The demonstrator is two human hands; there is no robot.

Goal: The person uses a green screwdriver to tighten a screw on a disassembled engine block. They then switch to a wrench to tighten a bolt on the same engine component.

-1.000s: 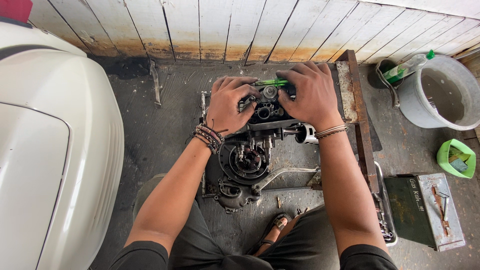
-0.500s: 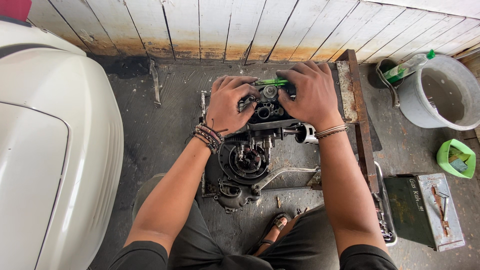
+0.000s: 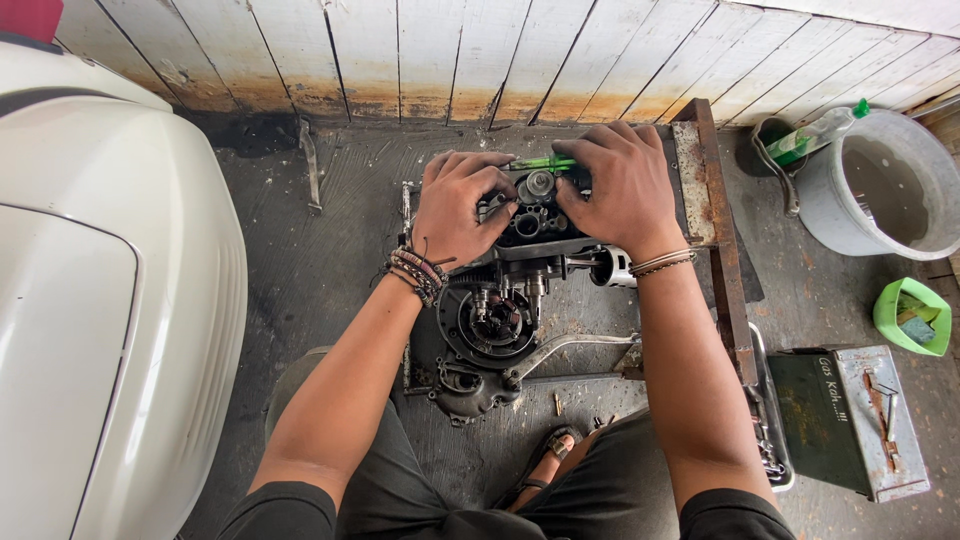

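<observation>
Here the left hand (image 3: 460, 205) and right hand (image 3: 622, 185) both press curled fingers onto the far end of the opened engine case (image 3: 510, 290) on the floor, gears exposed, cover off, green-handled tool (image 3: 540, 162) just beyond, work seemingly midway.

Two bare forearms extend from short black sleeves. The left hand (image 3: 455, 205) has a stack of beaded and corded bracelets at its wrist; the right hand (image 3: 622, 190) has thin metal bangles. Dark trousers, a sandalled foot below.

Greasy dark metal engine case (image 3: 500, 320), rough stained concrete floor (image 3: 330, 260), weathered wooden wall (image 3: 450, 50), glossy white panel (image 3: 110, 300)
</observation>
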